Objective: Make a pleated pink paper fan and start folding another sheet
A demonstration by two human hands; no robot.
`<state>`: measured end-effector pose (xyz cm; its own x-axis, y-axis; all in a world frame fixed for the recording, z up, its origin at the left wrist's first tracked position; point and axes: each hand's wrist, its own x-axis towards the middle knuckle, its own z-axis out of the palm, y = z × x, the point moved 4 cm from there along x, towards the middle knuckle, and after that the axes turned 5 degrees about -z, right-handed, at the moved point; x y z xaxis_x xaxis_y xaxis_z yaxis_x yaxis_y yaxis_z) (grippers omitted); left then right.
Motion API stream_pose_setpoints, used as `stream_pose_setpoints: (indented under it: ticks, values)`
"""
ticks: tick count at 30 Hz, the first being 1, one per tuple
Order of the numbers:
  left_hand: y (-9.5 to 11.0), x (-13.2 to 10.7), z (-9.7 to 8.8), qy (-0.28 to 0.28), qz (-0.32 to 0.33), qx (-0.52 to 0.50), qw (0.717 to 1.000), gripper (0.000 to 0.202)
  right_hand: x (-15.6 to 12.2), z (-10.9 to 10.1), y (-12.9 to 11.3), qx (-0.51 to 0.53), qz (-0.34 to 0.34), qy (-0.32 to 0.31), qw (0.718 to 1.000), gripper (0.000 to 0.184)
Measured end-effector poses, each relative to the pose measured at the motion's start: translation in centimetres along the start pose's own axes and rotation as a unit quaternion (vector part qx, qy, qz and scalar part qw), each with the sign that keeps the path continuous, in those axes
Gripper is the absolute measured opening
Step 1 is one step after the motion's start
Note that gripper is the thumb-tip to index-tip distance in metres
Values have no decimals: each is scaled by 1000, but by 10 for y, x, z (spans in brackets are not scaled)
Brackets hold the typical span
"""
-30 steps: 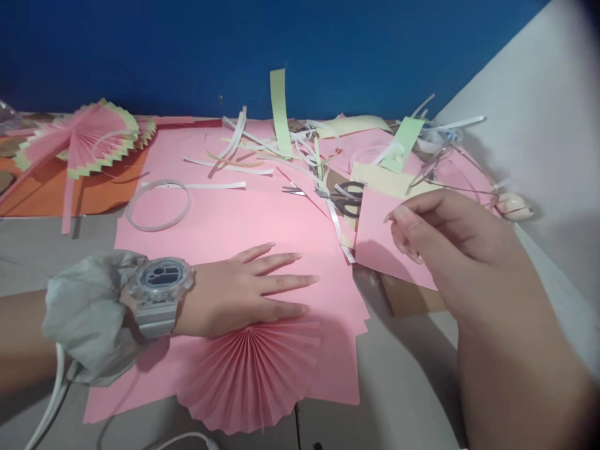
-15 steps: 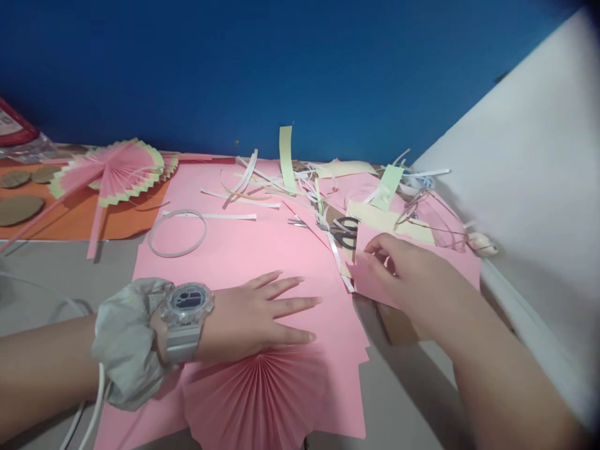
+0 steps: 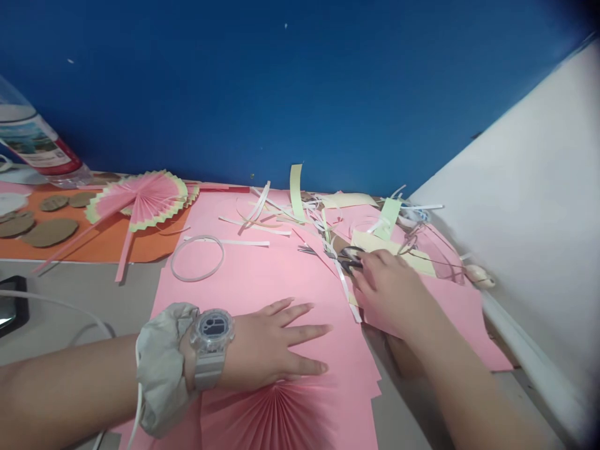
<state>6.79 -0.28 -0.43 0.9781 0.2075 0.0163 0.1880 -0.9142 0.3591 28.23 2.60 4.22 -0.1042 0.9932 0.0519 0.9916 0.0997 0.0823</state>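
My left hand (image 3: 281,340) lies flat with fingers spread on the pink paper (image 3: 262,275), above a pleated pink paper fan (image 3: 276,412) that is partly under the palm. A watch (image 3: 213,331) and a grey scrunchie (image 3: 164,369) circle that wrist. At the right, my right hand (image 3: 389,287) has its bent fingers closed at the black handles of a pair of scissors (image 3: 350,258). The scissors lie among paper strips, blades pointing left. Beneath this hand is a loose pink sheet (image 3: 459,319).
Paper offcuts (image 3: 295,194) heap along the blue wall. A finished pink-and-yellow fan (image 3: 150,200) on sticks and cardboard discs (image 3: 51,232) rest on orange paper at the left. Behind stands a bottle (image 3: 42,144). A grey ring (image 3: 197,258) lies on the pink paper. A white wall rises at right.
My right hand has left the edge of the loose pink sheet and moved to the scissors' handles. My left hand stays spread on the paper. The view has tilted up and left.
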Motion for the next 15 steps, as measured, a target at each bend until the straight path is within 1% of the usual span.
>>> stream_pose_setpoints:
  ticks: [1, 3, 5, 7, 8, 10, 13, 15]
  values:
    - [0, 0, 0, -1, 2, -2, 1000, 40, 1, 6, -3, 6, 13, 3, 1000, 36]
    - [1, 1, -1, -3, 7, -5, 1000, 41, 2, 14, -10, 71, 13, 22, 997, 38]
    - [1, 1, -2, -1, 7, -4, 1000, 41, 2, 17, -18, 146, -18, 40, 988, 41]
    - [1, 1, -4, -1, 6, -2, 1000, 41, -1, 15, -23, 177, -56, 41, 982, 44]
    - [2, 1, -4, -3, 5, 0, 1000, 42, -3, 13, -24, 171, -68, 36, 982, 48]
    - [1, 2, -4, -11, 4, 2, 1000, 43, -8, 9, -22, 129, -64, 14, 989, 56]
    - [1, 2, -3, -25, 8, 1, 1000, 43, -19, 8, -14, 53, -34, -55, 997, 60]
    - [1, 2, -1, -20, 6, 0, 1000, 43, -32, 8, -6, 11, -24, -92, 995, 62]
